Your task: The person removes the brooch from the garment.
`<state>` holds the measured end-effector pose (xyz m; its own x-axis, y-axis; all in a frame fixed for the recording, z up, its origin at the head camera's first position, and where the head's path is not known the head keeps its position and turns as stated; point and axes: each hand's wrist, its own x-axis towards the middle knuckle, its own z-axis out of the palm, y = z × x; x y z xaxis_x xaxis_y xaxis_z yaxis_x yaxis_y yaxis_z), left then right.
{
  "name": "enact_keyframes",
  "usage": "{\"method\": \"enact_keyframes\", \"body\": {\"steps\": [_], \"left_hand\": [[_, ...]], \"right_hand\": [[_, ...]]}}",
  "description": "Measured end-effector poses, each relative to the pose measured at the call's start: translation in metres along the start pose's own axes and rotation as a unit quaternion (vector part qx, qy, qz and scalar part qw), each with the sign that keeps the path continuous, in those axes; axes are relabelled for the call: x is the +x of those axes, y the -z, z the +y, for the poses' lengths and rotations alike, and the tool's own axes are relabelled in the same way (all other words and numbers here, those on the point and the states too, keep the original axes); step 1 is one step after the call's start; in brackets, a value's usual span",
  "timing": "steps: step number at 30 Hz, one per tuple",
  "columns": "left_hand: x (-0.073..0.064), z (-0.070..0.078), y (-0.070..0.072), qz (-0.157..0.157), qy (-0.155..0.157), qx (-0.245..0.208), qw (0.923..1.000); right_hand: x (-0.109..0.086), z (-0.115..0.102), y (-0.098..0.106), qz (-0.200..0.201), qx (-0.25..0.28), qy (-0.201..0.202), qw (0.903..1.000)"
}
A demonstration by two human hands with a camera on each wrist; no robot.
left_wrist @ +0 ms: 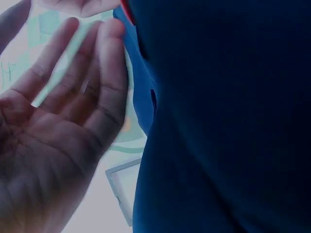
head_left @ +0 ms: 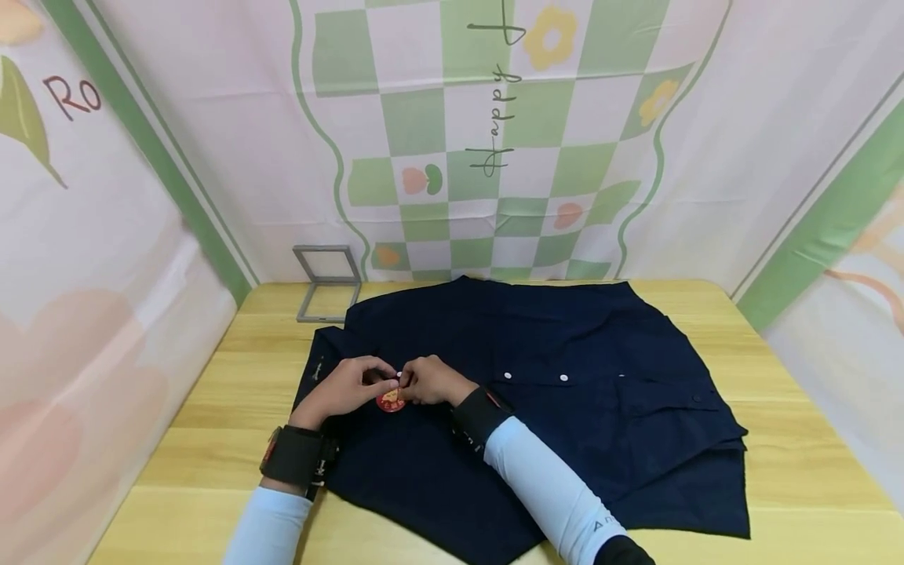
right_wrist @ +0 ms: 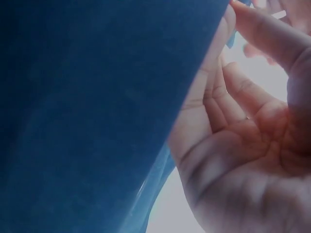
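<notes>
Pinching navy shirt (head_left: 551, 337) beside red badge (head_left: 389, 402): right hand (head_left: 434, 381) (backdrop (head_left: 497, 118) reads "Happy").

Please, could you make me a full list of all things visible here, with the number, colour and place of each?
Table: one, yellowish wood, lower part of the head view
Printed cloth backdrop: three sides seen, white, green and pink, behind and beside the table
Garment: one, dark navy, spread on the table
Round badge: one, red and yellowish, on the garment
White buttons: at least two, right of the badge
Frame: one, grey, far left corner
Light blue sleeves: two, on the forearms
Black wristbands: two, one per wrist
Left hand: one, bare, left of the badge
Right hand: one, bare, right of the badge
</notes>
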<state>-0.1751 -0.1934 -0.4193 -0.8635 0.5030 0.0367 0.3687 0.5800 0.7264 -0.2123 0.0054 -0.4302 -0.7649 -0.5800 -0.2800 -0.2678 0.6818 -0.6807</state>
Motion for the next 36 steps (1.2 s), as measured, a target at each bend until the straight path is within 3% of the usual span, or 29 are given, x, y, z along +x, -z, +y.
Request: {"method": "enact_keyframes", "body": {"steps": [8,16,20,26,30,36], "left_hand": [[0.001,-0.002,-0.002,-0.031,-0.008,0.046,0.9984],[-0.002,-0.004,0.007,-0.052,0.035,0.055,0.9965],[-0.002,-0.007,0.009,-0.065,0.045,0.051,0.9955],[0.003,-0.009,0.008,-0.066,0.052,0.046,0.9954],[0.007,-0.009,0.004,-0.069,0.052,0.036,0.9956],[0.006,-0.012,0.002,-0.072,0.058,0.029,0.9952]], "right_hand": [[0.002,-0.003,-0.003,0.005,-0.014,0.007,0.9999],[0.006,-0.006,-0.001,0.001,-0.004,0.020,0.9998],[0.005,-0.009,0.003,-0.011,0.000,0.003,0.9999],[0.003,-0.016,0.017,-0.030,0.051,-0.055,0.9967],[0.002,-0.009,0.020,-0.029,0.098,-0.089,0.9908],[0.000,0.001,0.011,-0.030,0.124,-0.064,0.9897]]}}
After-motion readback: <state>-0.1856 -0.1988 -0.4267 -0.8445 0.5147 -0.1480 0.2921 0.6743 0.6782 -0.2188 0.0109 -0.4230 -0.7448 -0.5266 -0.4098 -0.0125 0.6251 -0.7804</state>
